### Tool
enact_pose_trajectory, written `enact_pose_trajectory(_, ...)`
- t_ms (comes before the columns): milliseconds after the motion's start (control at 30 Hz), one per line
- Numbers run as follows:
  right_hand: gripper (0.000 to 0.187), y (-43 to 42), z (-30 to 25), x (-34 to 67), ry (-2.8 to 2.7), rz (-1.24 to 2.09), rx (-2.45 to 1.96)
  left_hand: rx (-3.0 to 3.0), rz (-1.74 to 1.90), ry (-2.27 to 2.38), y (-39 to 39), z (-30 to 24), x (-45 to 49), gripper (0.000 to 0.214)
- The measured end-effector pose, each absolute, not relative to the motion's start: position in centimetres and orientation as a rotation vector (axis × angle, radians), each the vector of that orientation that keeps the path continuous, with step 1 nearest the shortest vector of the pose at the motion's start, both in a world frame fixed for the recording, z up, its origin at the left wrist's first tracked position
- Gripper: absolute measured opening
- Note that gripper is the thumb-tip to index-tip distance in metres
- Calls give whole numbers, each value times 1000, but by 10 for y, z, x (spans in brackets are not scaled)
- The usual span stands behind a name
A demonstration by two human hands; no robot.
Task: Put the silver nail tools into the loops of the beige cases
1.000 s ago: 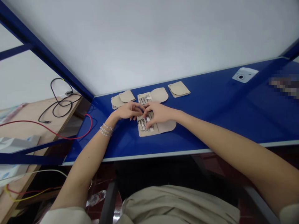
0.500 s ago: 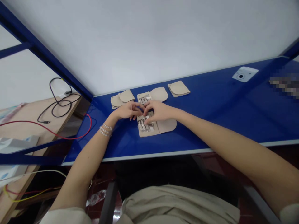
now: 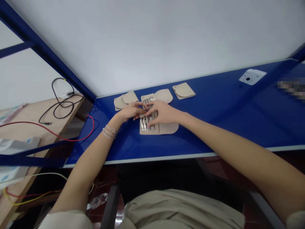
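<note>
**View:** head cam, the only one, looking down over both forearms at a blue glossy table (image 3: pixel 214 127).

**Work in hand:** both hands were busy together over a row of metal grooming tools (image 3: pixel 145 122), slotted into a beige manicure case (image 3: pixel 170 128) that lay open.

**Left hand:** the left hand (image 3: pixel 130 112) reached in flat from the left, its fingertips (image 3: pixel 142 104) around the top of the tool row. Couldn't tell if it was actually gripping anything, since the fingers overlap there.

**Right hand:** the right hand (image 3: pixel 162 114) was arched over the tools, with its fingers (image 3: pixel 150 120) down on them. Not clenched, but can't tell if it had hold of a tool.

**Where the case was:** right under both hands, mostly covered, with its flap poking out to the right.

**Nearby:** just past the hands sat a second open case (image 3: pixel 163 96), then a folded case (image 3: pixel 184 90) to the right and a folded pair (image 3: pixel 126 100) to the left.

**Rest:** further right on the table was a white round-lensed gadget (image 3: pixel 252 77). Off to the left, black cables (image 3: pixel 63 101) lay on a wooden shelf (image 3: pixel 30 119).
</note>
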State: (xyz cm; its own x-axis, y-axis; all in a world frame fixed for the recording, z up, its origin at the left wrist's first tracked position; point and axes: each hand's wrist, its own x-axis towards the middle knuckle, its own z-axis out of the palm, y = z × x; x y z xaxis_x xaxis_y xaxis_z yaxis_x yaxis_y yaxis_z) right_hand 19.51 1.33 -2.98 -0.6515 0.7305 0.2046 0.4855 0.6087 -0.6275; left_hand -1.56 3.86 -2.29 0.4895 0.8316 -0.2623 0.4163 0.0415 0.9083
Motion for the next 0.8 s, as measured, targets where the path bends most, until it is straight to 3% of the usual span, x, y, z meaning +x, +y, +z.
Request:
enact_pose_trajectory(333, 34, 10, -28, 186, -2204, 918, -1083, 1610, 400, 1113, 42, -25, -20, 19)
enact_pose_trajectory(800, 28, 10, -30, 184, -2174, 932, -1136, 1630, 404, 1144, 41, -23, -20, 20)
